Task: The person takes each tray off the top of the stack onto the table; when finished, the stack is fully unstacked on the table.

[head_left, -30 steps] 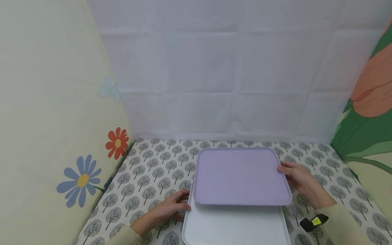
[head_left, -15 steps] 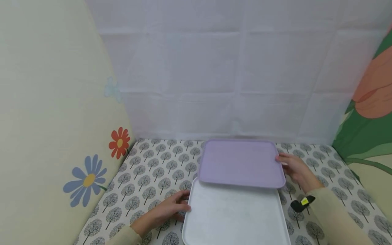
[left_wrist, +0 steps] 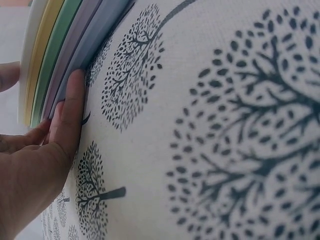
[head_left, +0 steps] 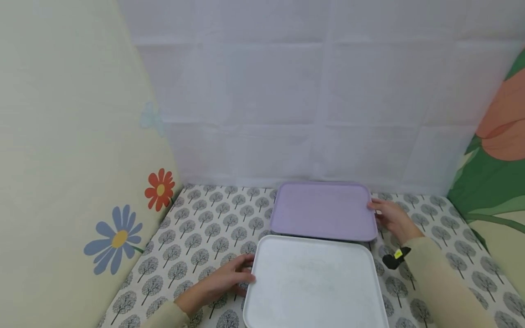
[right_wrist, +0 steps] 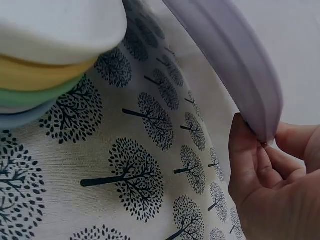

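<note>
A stack of trays stands in front, with a white tray [head_left: 311,282] on top. The left wrist view shows its layers edge-on: white, a yellow tray [left_wrist: 37,65], a green tray [left_wrist: 50,65], a purple one and a blue tray [left_wrist: 92,42] at the bottom. My left hand [head_left: 225,278] holds the stack at its left edge, thumb at the white rim and fingers along the lower trays. My right hand [head_left: 391,218] pinches the right edge of a light purple tray [head_left: 324,212] behind the stack. In the right wrist view that tray's near edge is raised off the cloth.
A tree-print cloth [head_left: 205,228] covers the table. A white sheet [head_left: 287,91] hangs at the back. Flower-patterned cloth [head_left: 61,136] stands on the left, and a floral panel [head_left: 492,173] on the right. A black band with a yellow tag [head_left: 396,258] is at the right cuff.
My right hand has moved the light purple tray away toward the back sheet, off the white tray it overlapped. More of the white tray shows. My left hand stays put.
</note>
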Demonstrator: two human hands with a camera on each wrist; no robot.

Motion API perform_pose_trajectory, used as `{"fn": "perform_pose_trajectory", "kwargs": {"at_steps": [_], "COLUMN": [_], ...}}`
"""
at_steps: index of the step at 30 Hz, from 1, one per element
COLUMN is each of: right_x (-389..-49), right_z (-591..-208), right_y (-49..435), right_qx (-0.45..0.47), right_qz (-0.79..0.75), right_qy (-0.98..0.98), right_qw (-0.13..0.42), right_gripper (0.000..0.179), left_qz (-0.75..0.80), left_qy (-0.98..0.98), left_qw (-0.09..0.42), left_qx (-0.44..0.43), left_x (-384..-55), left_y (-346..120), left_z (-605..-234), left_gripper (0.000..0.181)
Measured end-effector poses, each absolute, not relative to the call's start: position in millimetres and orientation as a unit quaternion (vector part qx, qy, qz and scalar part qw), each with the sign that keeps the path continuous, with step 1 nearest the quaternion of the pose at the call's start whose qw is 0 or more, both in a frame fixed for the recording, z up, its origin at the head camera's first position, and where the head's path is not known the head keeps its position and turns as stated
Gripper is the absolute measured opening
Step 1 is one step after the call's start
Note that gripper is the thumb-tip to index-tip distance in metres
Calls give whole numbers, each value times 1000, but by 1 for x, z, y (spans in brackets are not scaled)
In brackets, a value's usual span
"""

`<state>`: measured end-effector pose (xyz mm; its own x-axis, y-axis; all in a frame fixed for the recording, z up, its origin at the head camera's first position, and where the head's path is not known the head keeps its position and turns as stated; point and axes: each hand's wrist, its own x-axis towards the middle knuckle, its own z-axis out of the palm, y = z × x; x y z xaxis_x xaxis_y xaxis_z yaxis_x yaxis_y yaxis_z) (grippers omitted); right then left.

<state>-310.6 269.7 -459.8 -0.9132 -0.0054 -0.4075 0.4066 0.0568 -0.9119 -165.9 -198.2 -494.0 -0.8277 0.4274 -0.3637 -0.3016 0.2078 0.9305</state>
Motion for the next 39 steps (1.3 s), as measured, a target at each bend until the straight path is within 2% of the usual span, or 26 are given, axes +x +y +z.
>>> {"fn": "perform_pose_trajectory", "kwargs": {"at_steps": [8, 24, 39], "right_x": [-325, -330, -335], "right_z": [-463, -466, -478], "right_y": [262, 257, 258], "right_qx": [169, 100, 136], "right_qz": [-652, -607, -606], "right_qy": [725, 775, 769], "right_qw": [141, 146, 153], "right_gripper": [65, 60, 60], "left_qz": [622, 625, 620], "left_qy": [726, 722, 729], "left_qw": [291, 292, 286], "left_qx": [38, 53, 43], "left_x": [-165, -166, -161], "left_y": [-198, -198, -196], "left_z": [-493, -494, -489], "left_gripper": [80, 80, 78]}}
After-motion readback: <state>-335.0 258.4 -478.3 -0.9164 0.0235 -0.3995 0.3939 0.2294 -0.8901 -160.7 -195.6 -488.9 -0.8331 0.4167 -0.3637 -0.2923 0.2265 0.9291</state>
